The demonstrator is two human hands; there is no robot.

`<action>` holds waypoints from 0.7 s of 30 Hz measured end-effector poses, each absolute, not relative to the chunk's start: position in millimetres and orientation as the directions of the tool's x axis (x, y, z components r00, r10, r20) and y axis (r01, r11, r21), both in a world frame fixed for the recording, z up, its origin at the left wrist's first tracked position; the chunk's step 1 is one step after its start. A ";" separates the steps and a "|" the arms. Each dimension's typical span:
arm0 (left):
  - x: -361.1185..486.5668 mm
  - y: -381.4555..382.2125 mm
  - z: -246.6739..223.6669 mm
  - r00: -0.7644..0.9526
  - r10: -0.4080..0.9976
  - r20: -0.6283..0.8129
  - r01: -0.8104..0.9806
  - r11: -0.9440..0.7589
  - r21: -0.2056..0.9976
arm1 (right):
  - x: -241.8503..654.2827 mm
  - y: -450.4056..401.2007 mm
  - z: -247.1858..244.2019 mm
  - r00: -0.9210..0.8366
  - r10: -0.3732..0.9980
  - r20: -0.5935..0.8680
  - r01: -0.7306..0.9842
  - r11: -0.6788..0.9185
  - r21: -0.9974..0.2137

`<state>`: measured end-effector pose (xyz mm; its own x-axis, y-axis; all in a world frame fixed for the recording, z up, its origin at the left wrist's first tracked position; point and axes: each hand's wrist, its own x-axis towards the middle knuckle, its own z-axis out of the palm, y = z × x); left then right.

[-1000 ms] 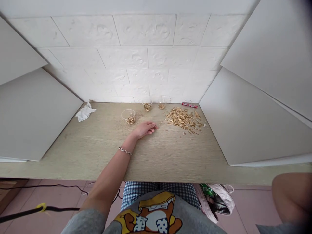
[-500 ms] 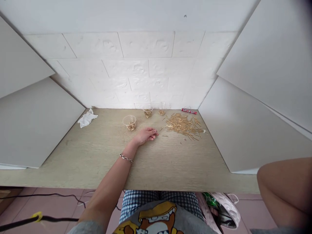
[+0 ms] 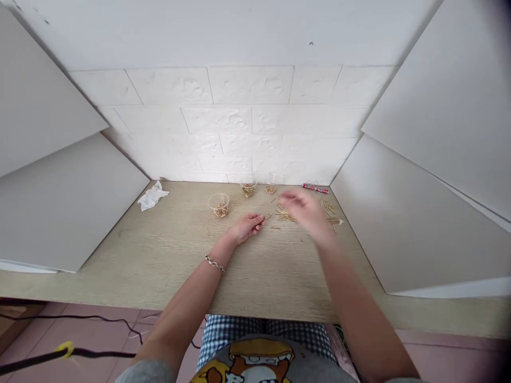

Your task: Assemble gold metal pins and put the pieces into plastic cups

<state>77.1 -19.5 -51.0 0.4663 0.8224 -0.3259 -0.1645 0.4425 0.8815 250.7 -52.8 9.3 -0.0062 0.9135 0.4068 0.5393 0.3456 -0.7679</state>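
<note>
My left hand (image 3: 248, 227) rests on the table with thumb and fingertips pinched together. Whatever sits in the pinch is too small to make out. A thin gold-coloured pin (image 3: 270, 216) lies right by those fingertips, and another short pin (image 3: 275, 228) is just to the right. Over the heap of gold-coloured pins (image 3: 285, 215) hangs my right hand (image 3: 305, 210), smeared by motion. It covers much of the heap, and its fingers are too blurred to show a hold.
Three clear plastic cups hold small gold-coloured pieces: one left of centre (image 3: 219, 204), two by the back wall (image 3: 248, 188) (image 3: 270, 189). A red tube (image 3: 315, 188) lies at the back right, a crumpled white tissue (image 3: 153, 196) at left. Pale panels (image 3: 423, 223) flank the table (image 3: 263, 276).
My right hand has swung in from the table's right front side to above the pin heap. My left hand stays pinched in about the same place. The view has shifted slightly.
</note>
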 end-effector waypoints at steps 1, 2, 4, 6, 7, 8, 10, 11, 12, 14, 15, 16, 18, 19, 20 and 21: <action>77.0 -19.5 -51.2 0.468 0.822 -0.325 -0.173 0.446 0.878 | 245.8 -53.4 4.3 -0.067 0.937 0.343 0.538 0.324 -0.778; 76.8 -19.3 -51.7 0.474 0.820 -0.321 -0.181 0.448 0.876 | 240.7 -53.4 -2.1 -0.126 0.953 0.274 0.539 0.298 -0.788; 76.3 -18.4 -52.9 0.489 0.815 -0.312 -0.189 0.448 0.874 | 231.1 -52.1 -17.1 -0.195 0.964 0.180 0.546 0.259 -0.797; 76.2 -17.4 -54.4 0.486 0.817 -0.310 -0.188 0.444 0.876 | 224.1 -50.3 -31.0 -0.184 0.966 0.181 0.542 0.254 -0.801; 76.4 -16.9 -55.1 0.477 0.821 -0.313 -0.186 0.443 0.877 | 221.8 -49.5 -36.5 -0.162 0.969 0.189 0.537 0.247 -0.806; 76.7 -16.5 -55.6 0.466 0.825 -0.319 -0.185 0.444 0.877 | 220.2 -49.0 -40.9 -0.128 0.973 0.192 0.530 0.231 -0.816; 77.0 -16.0 -55.9 0.448 0.831 -0.330 -0.188 0.448 0.874 | 218.6 -48.5 -46.5 -0.050 0.982 0.183 0.499 0.184 -0.847; 76.8 -16.0 -55.8 0.447 0.831 -0.331 -0.192 0.451 0.872 | 218.3 -48.4 -48.1 -0.017 0.984 0.179 0.474 0.165 -0.865; 76.3 -16.1 -55.3 0.454 0.828 -0.329 -0.198 0.454 0.869 | 218.3 -48.3 -49.0 -0.001 0.985 0.174 0.447 0.156 -0.881; 74.6 -16.6 -54.0 0.486 0.813 -0.320 -0.207 0.462 0.862 | 218.4 -48.4 -49.6 -0.007 0.985 0.173 0.406 0.161 -0.900; 73.7 -17.0 -53.3 0.505 0.804 -0.314 -0.209 0.467 0.859 | 218.3 -48.6 -49.5 -0.019 0.984 0.179 0.402 0.171 -0.899; 72.9 -17.3 -52.8 0.520 0.796 -0.311 -0.210 0.471 0.857 | 218.2 -49.0 -49.2 -0.027 0.982 0.189 0.411 0.183 -0.893; 72.4 -18.0 -52.4 0.525 0.792 -0.311 -0.208 0.474 0.855 | 217.4 -50.0 -48.6 -0.019 0.972 0.232 0.446 0.216 -0.869; 72.8 -18.3 -52.5 0.516 0.797 -0.314 -0.207 0.472 0.857 | 216.8 -50.5 -48.6 -0.003 0.965 0.262 0.463 0.234 -0.855; 73.6 -18.7 -52.9 0.501 0.805 -0.318 -0.206 0.468 0.859 | 216.1 -50.9 -48.8 0.011 0.956 0.294 0.476 0.253 -0.842; 74.7 -19.1 -53.3 0.483 0.814 -0.321 -0.207 0.463 0.862 | 215.5 -51.1 -49.4 0.023 0.945 0.325 0.487 0.273 -0.829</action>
